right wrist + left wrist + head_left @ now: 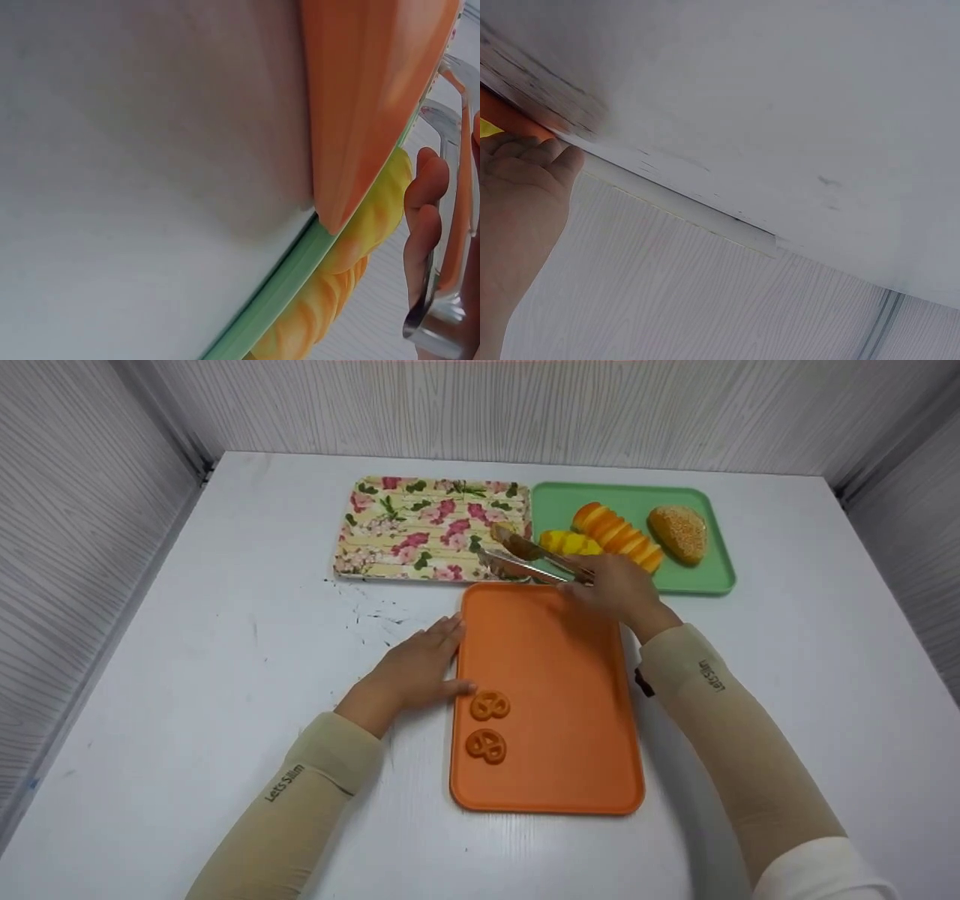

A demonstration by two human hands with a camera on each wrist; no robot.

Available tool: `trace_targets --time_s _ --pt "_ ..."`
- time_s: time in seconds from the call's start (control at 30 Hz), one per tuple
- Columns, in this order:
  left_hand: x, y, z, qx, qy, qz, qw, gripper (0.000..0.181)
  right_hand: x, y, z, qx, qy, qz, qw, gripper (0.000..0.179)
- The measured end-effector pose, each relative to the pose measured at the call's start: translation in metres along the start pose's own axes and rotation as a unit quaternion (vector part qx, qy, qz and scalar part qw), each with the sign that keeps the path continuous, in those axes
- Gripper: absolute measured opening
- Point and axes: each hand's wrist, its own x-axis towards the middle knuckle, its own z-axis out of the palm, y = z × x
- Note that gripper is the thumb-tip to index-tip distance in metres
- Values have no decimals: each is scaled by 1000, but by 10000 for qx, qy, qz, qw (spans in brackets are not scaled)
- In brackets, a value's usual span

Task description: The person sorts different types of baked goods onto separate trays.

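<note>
1. Right hand point(619, 589) is clamped on metal tongs point(547, 556), tips apart, hanging over the right end of the floral tray point(420, 532) near the table's point(187, 660) far edge.
2. Left hand point(420, 667) has its fingers pretty relaxed against the orange tray's point(551, 682) left edge.
3. Two pretzels point(490, 706) sit by that same edge, toward the near left corner.
4. Green tray point(705, 577) with a seeded bun point(681, 534) and orange slices point(619, 538): table's far edge, right of the floral one.

Toward the back of the white, dark-scuffed table point(187, 660), I see a rectangular green tray point(626, 499) bearing a row of orange slices point(616, 532) and a seed-covered brown bun point(680, 534); a grey wood-grained wall point(480, 412) rises behind.
</note>
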Motion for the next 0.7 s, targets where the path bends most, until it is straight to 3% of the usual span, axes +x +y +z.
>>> trace_targets --time_s 0.27,0.7 --pt "1 1 -1 -20 -37 -95 9999 93 -3 2 -2 363 47 -40 9993 62" --pt "0 0 0 -11 52 -24 10000 93 -25 4 -6 641 587 -508 9949 65"
